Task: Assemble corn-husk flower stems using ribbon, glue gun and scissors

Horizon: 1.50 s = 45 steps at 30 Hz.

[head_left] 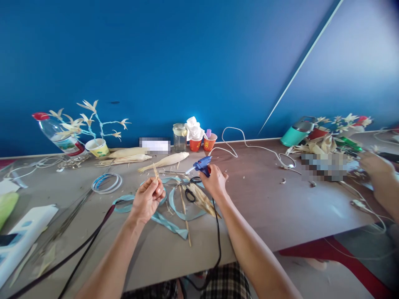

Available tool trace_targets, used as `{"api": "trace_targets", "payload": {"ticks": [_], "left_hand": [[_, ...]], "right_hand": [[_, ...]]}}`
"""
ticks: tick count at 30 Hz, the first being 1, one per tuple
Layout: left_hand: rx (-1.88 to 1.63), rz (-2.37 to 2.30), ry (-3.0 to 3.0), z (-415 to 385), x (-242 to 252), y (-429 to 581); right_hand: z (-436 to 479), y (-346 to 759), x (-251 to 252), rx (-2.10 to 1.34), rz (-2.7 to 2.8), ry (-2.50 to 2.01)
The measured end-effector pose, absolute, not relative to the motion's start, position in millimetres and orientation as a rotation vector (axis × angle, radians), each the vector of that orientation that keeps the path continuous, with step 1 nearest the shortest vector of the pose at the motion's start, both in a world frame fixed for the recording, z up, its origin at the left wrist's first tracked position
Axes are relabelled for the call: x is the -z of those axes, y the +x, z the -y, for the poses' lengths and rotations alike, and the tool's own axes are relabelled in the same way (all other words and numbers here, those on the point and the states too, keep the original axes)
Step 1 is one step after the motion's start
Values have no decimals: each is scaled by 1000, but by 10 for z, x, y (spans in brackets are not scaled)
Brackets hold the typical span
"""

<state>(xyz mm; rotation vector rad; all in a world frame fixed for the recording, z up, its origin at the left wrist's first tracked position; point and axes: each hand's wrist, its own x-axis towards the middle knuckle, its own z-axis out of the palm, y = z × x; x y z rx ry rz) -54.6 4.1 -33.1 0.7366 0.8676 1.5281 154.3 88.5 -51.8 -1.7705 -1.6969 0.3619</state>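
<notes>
My left hand pinches a small pale piece of dried husk, its tip pointing up. To the right, my right hand is wrapped round a blue glue gun, whose nozzle points left towards the husk piece without touching it. A black cord hangs down from below that hand. Under and between my hands lie scissors with black handles, a light blue ribbon in loose loops, and dried corn husks.
Husk flowers on blue stems stand in a yellow cup beside a tilted plastic bottle. A roll of tape, a glass jar, red paper cups and a power strip lie around. Another person's hand is at far right.
</notes>
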Motion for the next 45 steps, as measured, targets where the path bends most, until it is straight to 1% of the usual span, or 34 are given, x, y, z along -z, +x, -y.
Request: {"api": "trace_targets", "payload": {"ticks": [10, 24, 35, 45], "left_hand": [[-1497, -760, 715, -30, 297, -557], [-1489, -764, 728, -43, 331, -572], [-1490, -904, 729, -62, 372, -562], [-1529, -1087, 851, -52, 384, -507]], "right_hand": [[-970, 1603, 568, -369, 1688, -1891], [-966, 1614, 586, -380, 1683, -1890], [-987, 1625, 587, -388, 1685, -1936], [-1009, 1621, 654, -352, 1735, -1953]]}}
